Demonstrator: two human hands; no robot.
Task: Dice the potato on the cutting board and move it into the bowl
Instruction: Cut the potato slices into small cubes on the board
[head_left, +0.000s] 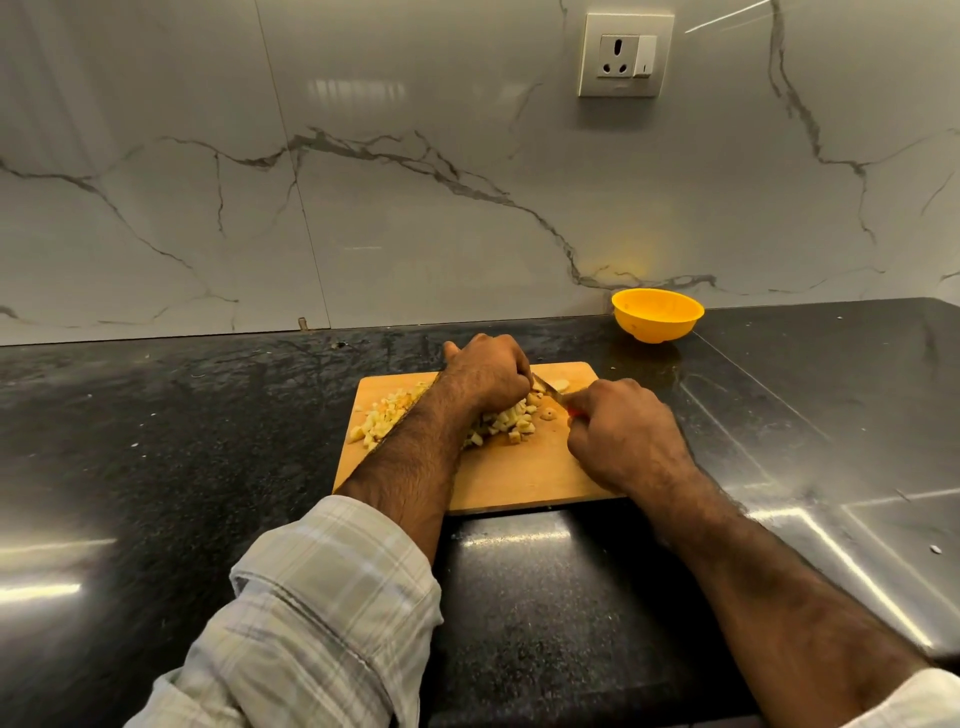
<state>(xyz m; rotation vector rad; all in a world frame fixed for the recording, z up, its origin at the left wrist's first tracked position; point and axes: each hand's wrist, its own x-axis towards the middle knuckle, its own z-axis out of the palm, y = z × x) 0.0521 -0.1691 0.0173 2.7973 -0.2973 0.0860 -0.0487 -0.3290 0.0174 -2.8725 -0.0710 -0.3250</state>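
At the centre of the frame my left hand (488, 371) curls over the potato (506, 421) on the wooden cutting board (498, 478), though I cannot tell what its fingers hold. My right hand (621, 434) grips the knife (550, 391), blade angled toward the pile. Diced pieces spread across the board's left half, and the yellow bowl (657, 314) sits apart on the black counter (156, 441), upper right.

Yellow bowl (657, 314), black counter (156, 441), plaid sleeve (322, 613)
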